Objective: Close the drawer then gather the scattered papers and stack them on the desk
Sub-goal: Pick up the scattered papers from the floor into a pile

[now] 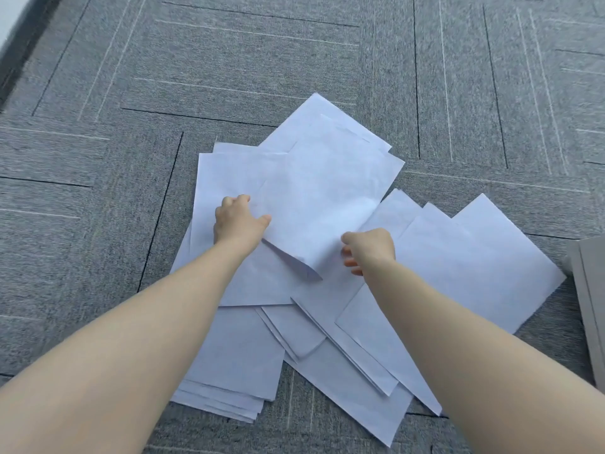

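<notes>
With the left hand [237,221] and right hand [368,249] pinching the top sheet [320,198], the person should sweep the papers [474,257] from three o'clock inward

**Grey carpet floor, furniture edge at right**

The floor [294,60] is covered in grey carpet tiles with thin dark and pale lines running at right angles. A dark baseboard strip [23,44] crosses the upper left corner. A grey furniture edge [592,290] shows at right.
</notes>
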